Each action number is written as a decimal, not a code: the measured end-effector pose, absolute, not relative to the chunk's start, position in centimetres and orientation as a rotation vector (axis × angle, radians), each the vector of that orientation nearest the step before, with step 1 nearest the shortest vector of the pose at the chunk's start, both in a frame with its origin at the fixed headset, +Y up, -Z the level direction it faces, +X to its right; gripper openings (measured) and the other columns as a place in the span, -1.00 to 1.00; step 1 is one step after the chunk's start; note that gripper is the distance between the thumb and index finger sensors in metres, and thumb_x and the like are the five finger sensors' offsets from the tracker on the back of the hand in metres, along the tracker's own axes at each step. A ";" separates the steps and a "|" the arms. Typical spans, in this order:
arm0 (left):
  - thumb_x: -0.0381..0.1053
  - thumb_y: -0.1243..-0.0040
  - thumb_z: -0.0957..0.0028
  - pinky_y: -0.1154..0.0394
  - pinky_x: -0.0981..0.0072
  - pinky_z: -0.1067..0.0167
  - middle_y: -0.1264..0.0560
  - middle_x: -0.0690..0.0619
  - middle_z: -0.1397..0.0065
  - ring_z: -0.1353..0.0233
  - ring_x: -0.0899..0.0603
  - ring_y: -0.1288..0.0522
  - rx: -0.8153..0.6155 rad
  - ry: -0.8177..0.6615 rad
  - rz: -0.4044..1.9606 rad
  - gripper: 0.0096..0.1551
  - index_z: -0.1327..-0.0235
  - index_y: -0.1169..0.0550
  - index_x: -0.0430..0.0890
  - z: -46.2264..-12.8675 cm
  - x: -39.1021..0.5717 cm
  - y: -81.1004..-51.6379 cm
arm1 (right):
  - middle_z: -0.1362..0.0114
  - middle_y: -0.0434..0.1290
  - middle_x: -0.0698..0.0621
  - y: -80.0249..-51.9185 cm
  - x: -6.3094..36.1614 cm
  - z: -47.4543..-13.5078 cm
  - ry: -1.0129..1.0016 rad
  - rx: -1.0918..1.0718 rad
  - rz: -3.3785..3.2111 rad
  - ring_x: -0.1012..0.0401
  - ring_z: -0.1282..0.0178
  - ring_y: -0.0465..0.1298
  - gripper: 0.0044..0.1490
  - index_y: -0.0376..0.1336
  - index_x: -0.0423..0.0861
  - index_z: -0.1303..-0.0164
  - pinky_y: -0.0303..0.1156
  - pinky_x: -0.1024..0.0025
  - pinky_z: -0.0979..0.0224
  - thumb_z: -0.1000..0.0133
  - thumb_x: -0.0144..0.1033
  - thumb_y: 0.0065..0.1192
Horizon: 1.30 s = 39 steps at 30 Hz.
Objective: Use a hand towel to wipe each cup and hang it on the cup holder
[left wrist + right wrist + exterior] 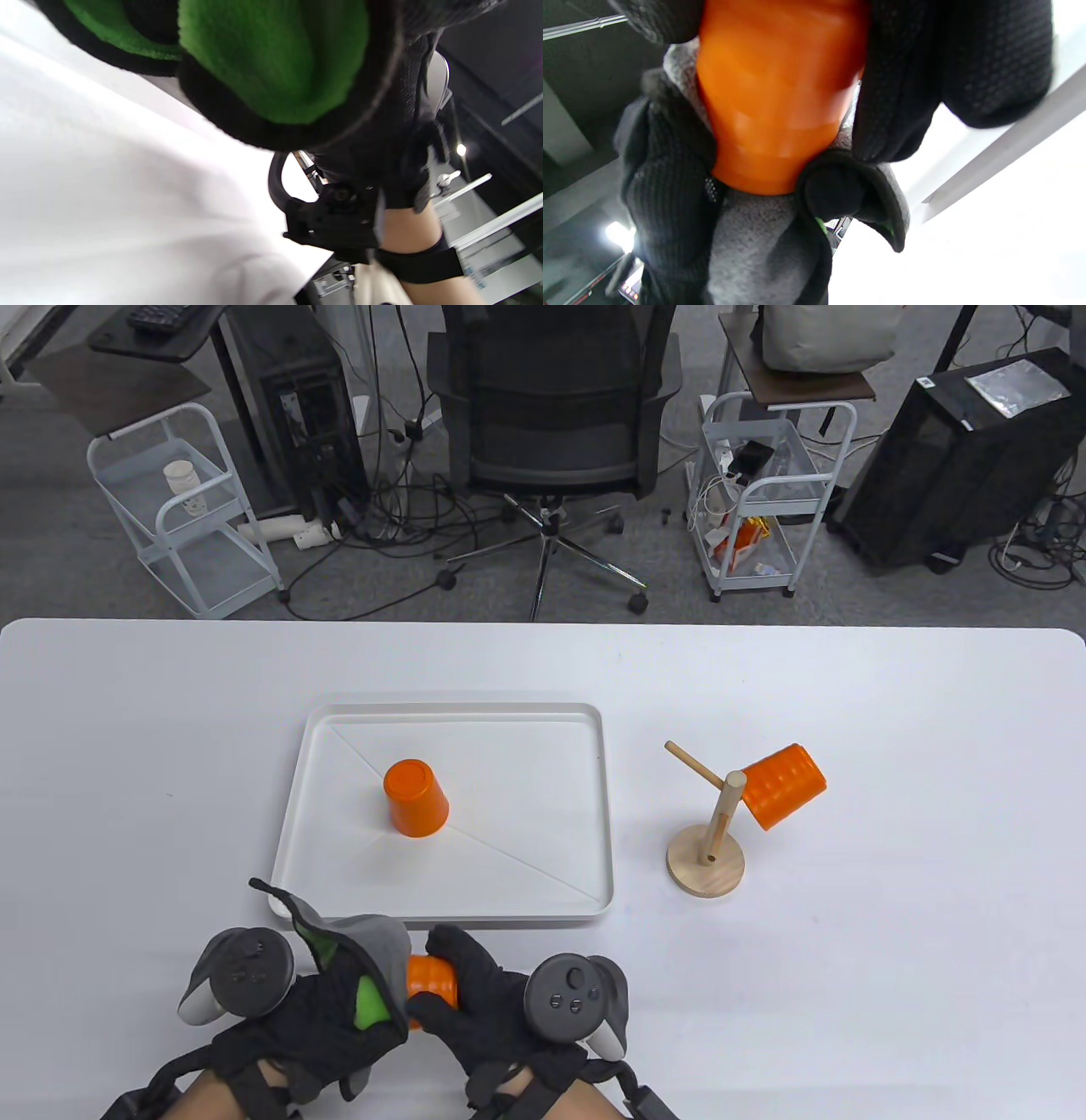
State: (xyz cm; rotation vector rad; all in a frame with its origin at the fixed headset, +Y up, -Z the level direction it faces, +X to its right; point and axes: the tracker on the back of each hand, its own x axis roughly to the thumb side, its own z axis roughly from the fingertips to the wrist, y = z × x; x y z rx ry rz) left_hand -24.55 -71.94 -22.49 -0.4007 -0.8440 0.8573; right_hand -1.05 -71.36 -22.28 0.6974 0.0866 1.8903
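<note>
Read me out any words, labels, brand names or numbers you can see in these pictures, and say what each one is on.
None can be read.
White cup on the cart: dark marks, too small to read.
Black case: small white sticker, too small to read.
Orange cups, towel, tray, cup holder: no text.

Tray (450,899) sits mid-table (127,780) w/ one cup (415,798) upside down in it; cup holder (707,848) stands right of tray, 2nd cup (783,786) hung on its right peg. Nearer than tray, both hands meet: left hand (314,1018) w/ towel (373,950), right hand (488,1001) on 3rd cup (433,980) between them.
</note>
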 end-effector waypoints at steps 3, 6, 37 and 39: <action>0.48 -0.11 -0.05 -0.36 -0.20 -0.43 0.34 0.08 -0.63 -0.29 -0.09 -0.50 -0.328 -0.870 0.737 0.08 -0.31 0.39 0.43 -22.0 -24.3 -71.4 | -0.23 0.43 -0.44 -71.9 -0.8 -22.6 0.176 0.625 1.826 0.01 0.26 0.76 0.06 -0.03 -0.37 -0.44 0.69 0.02 0.13 -0.11 0.26 0.02; 0.47 -0.11 -0.05 -0.34 -0.22 -0.46 0.35 0.09 -0.63 -0.33 -0.11 -0.48 -0.281 -0.883 0.650 0.07 -0.30 0.39 0.43 -21.5 -24.1 -71.0 | -0.16 0.48 -0.45 -72.4 -0.7 -22.9 0.264 0.561 1.765 0.02 0.33 0.77 0.07 0.01 -0.40 -0.41 0.69 0.03 0.19 -0.10 0.28 0.01; 0.48 -0.05 -0.07 -0.49 -0.08 -0.32 0.34 0.05 -0.64 -0.16 0.00 -0.57 -0.533 -0.787 1.138 0.04 -0.31 0.40 0.43 -23.2 -25.3 -73.1 | -0.66 -0.02 -0.23 -70.3 -1.8 -21.2 -0.168 0.984 2.033 -0.20 -0.35 0.43 -0.02 -0.27 0.02 -0.56 0.36 -0.23 -0.42 -0.12 0.04 0.14; 0.48 -0.04 -0.07 -0.49 -0.07 -0.32 0.35 0.05 -0.64 -0.16 0.00 -0.57 -0.541 -0.785 1.157 0.04 -0.31 0.41 0.42 -23.3 -25.4 -73.2 | -0.68 -0.05 -0.22 -70.0 -1.9 -21.0 -0.201 1.014 2.051 -0.22 -0.39 0.40 -0.02 -0.26 0.04 -0.56 0.33 -0.24 -0.46 -0.12 0.00 0.17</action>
